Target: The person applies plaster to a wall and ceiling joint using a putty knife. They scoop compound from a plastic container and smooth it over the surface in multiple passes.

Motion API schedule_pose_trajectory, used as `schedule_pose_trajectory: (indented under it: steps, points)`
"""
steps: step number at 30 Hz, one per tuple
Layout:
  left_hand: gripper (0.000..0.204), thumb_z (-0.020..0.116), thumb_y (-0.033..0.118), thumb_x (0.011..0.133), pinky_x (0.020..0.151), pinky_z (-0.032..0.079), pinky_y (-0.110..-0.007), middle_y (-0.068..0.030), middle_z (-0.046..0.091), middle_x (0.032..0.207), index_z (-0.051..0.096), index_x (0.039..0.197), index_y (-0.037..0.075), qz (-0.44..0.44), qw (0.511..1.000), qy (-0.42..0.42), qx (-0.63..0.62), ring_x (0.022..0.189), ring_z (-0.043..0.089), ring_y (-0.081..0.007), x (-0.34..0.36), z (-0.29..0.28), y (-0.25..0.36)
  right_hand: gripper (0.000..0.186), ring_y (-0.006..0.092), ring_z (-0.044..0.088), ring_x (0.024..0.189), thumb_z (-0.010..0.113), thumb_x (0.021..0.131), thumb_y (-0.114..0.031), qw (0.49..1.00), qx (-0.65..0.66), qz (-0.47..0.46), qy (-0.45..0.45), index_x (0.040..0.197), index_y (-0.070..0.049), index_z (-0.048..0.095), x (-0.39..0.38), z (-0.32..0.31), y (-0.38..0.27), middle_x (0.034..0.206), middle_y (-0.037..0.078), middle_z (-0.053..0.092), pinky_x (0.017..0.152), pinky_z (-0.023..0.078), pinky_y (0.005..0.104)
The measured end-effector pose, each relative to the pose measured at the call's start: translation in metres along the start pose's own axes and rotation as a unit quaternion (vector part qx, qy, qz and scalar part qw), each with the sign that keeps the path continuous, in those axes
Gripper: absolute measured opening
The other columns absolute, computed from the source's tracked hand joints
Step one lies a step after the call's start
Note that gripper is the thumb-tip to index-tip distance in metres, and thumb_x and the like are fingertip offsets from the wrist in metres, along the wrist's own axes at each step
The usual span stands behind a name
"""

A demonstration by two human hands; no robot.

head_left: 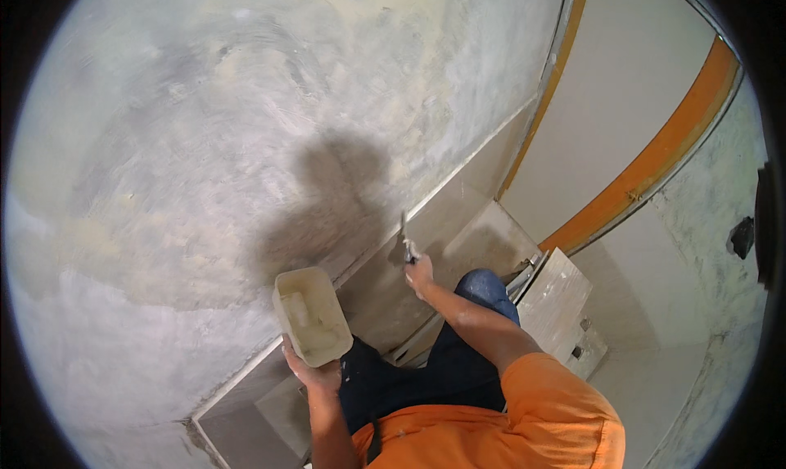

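Note:
My left hand (313,374) grips a cream plastic tub (331,356) near its lower end, fingers along its side. Pale wet-looking plaster or filler lies in the tub, which is tilted so that I see into it. In my right hand (420,276) is a putty knife (405,238), seen nearly edge-on, with whitish residue near its handle. The blade points up and away, just in front of the wall's lower edge; whether it touches anything I cannot tell. Patchy grey-white plaster covers the wall (188,182) ahead of both hands.
A tiled band (458,191) runs under the plastered wall. To the right are an orange-brown door frame (647,170) and a pale door panel (614,84). A spattered board (557,293) stands beside my knee. A dark opening or box (742,237) marks the right wall.

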State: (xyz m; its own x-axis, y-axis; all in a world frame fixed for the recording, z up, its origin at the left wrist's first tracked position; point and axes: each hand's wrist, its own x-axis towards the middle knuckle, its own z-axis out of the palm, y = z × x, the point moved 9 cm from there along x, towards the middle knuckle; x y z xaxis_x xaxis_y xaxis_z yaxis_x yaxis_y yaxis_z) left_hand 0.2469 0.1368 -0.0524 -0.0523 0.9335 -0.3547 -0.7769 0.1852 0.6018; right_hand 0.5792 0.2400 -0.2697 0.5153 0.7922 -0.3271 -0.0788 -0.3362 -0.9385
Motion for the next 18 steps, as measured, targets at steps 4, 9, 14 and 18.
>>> schedule_pose_trajectory:
  steps: [4,9,14,18]
  points:
    - [0.055,0.039,0.053,0.102,0.086,0.059,-0.047,-0.0062,0.062,0.131,0.052,0.14,0.016,0.007,1.0,0.021,-0.008,0.112,0.065,-0.027,-0.009,-0.029,0.013,0.046,0.0134,0.054,0.064,0.056,0.084,0.006,0.98,0.11,0.056,-0.158,0.127,-0.006,0.066,-0.097,0.037,-0.035,0.081,0.002,0.062,0.056,0.043,0.0292]
    - [0.057,0.04,0.054,0.101,0.088,0.059,-0.048,-0.0069,0.061,0.133,0.051,0.142,0.015,-0.002,0.999,0.01,-0.032,0.115,0.065,-0.0274,-0.003,-0.017,0.009,0.029,0.011,0.052,0.057,0.049,0.088,0.006,0.972,0.212,0.079,-0.058,0.106,-0.007,0.067,-0.053,-0.028,-0.063,0.077,0.003,0.059,0.045,0.036,0.0263]
    - [0.058,0.042,0.054,0.101,0.087,0.06,-0.048,-0.0078,0.061,0.135,0.051,0.142,0.015,0.004,0.999,0.018,-0.042,0.115,0.065,-0.028,-0.004,-0.021,0.015,0.013,0.0139,0.052,0.056,0.052,0.085,0.002,0.975,0.221,-0.01,0.028,0.089,-0.005,0.062,0.019,-0.068,-0.1,0.073,0.004,0.057,0.046,0.038,0.0301]
    - [0.058,0.043,0.054,0.1,0.085,0.06,-0.048,-0.0076,0.061,0.134,0.051,0.141,0.014,0.03,0.997,0.051,-0.042,0.114,0.065,-0.0281,-0.011,-0.031,0.03,0.007,0.0133,0.049,0.057,0.054,0.082,0.003,0.991,0.118,0.012,0.065,0.084,-0.002,0.058,-0.002,-0.039,-0.128,0.07,0.003,0.054,0.048,0.037,0.0311]
